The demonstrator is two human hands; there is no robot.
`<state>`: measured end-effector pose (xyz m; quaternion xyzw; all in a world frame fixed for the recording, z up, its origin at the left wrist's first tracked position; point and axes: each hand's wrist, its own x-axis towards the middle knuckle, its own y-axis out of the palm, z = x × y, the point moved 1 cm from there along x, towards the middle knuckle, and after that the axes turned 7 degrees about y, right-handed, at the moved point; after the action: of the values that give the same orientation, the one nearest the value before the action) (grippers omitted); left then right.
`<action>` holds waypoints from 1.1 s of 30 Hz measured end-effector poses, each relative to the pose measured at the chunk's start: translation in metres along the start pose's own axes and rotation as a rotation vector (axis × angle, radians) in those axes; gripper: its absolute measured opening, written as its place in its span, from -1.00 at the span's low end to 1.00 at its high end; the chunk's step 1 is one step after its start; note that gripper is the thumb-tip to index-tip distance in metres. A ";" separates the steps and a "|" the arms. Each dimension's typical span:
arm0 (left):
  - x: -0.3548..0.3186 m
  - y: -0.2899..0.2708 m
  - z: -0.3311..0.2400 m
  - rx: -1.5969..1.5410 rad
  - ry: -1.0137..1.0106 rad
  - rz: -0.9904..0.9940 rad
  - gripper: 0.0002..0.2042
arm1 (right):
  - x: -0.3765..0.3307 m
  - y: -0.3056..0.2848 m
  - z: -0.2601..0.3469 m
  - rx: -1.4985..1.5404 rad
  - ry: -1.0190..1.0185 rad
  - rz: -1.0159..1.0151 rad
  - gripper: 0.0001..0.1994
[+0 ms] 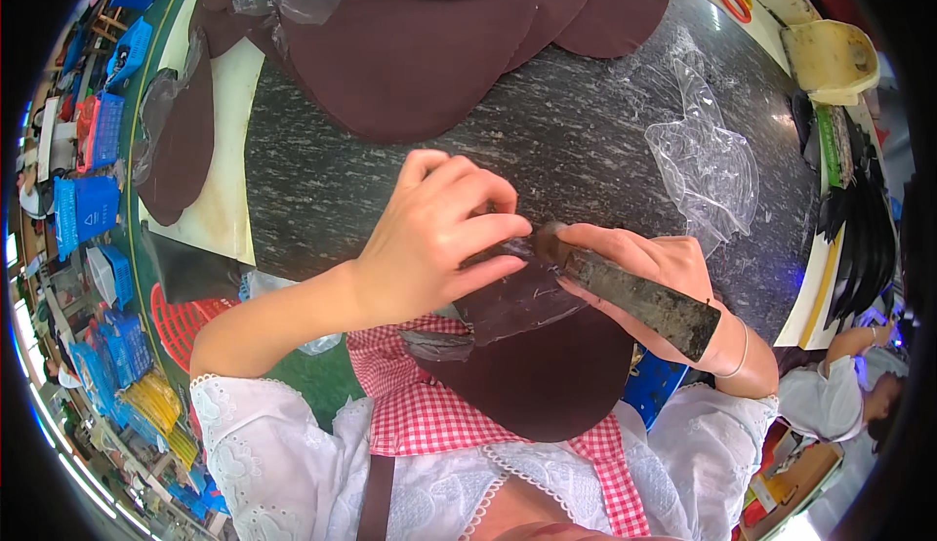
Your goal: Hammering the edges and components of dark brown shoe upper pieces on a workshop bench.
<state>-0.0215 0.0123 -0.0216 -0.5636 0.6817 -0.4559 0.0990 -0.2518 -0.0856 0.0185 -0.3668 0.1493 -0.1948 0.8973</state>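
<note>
A dark brown rounded sheet piece (pixel 547 375) hangs over the table's near edge in front of me, with clear film (pixel 439 346) along its left and upper part. My left hand (pixel 439 224) is over the piece's upper end, fingers bent and drawn together; what lies between the fingertips is hidden. My right hand (pixel 644 263) grips a worn, flat, stained bar-like tool (pixel 644 302), its far end close to the left fingertips. The tool's wider end points down and right, toward my right wrist.
A stack of similar brown pieces (pixel 410 63) covers the far part of the dark table (pixel 322 180), and another piece (pixel 181 156) lies at the left. Crumpled clear film (pixel 708 165) sits to the right. Black strips (pixel 859 239) and a yellowish container (pixel 832 61) stand at the right edge.
</note>
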 end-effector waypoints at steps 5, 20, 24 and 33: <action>-0.011 0.015 -0.005 0.030 0.101 -0.092 -0.69 | 0.003 -0.002 -0.006 0.035 -0.050 -0.037 -0.50; -0.030 0.012 -0.015 0.001 -0.123 -0.154 -0.70 | 0.015 -0.005 0.001 -0.077 -0.148 -0.045 -0.48; -0.031 0.014 -0.020 0.103 -0.067 -0.148 -0.75 | 0.019 -0.004 0.004 -0.079 -0.164 -0.067 -0.49; -0.032 0.016 -0.039 0.403 0.112 -0.019 -0.76 | 0.033 -0.007 0.016 -0.142 -0.182 0.031 -0.57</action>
<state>-0.0467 0.0585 -0.0239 -0.5127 0.5757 -0.6146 0.1672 -0.2175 -0.0959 0.0306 -0.4433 0.0863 -0.1355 0.8819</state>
